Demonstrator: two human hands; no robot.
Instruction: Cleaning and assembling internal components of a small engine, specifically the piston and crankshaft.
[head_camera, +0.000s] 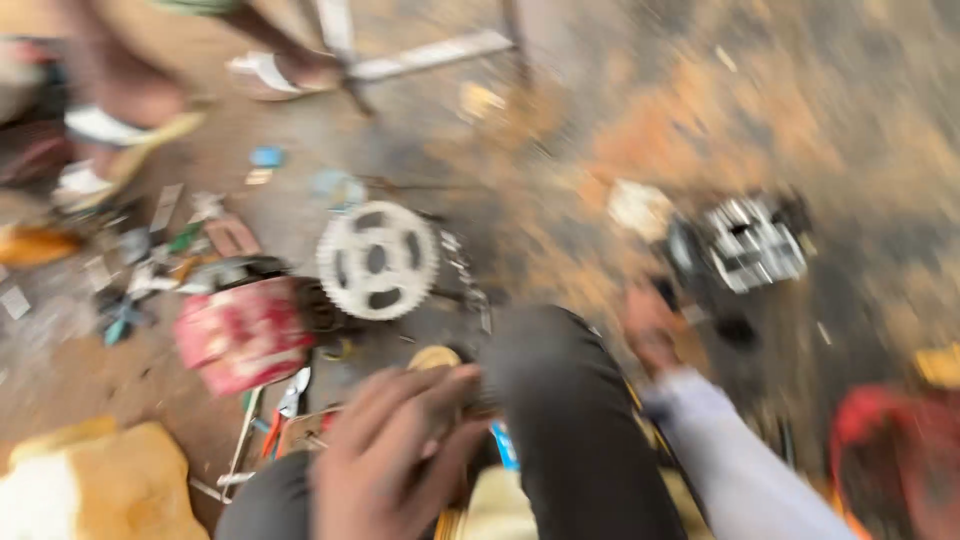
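Observation:
The whole view is motion-blurred. My left hand (392, 450) hovers over my lap with its fingers curled, close to a small round tan object (434, 357); whether it grips anything is unclear. My right hand (650, 325), in a pale sleeve, reaches out over my dark-trousered knee (560, 400) toward a dark part lying beside a metal bicycle pedal (752, 245). The blur hides its fingers. A white chainring sprocket (377, 260) lies on the ground ahead, with a chain (465, 280) trailing to its right.
A red crumpled container (245, 335) and scattered small tools and scraps lie at left. Another person's sandalled feet (110, 135) stand at the top left beside a metal bar (430, 55). A tan cushion (100, 485) sits bottom left and a red object (890, 450) bottom right.

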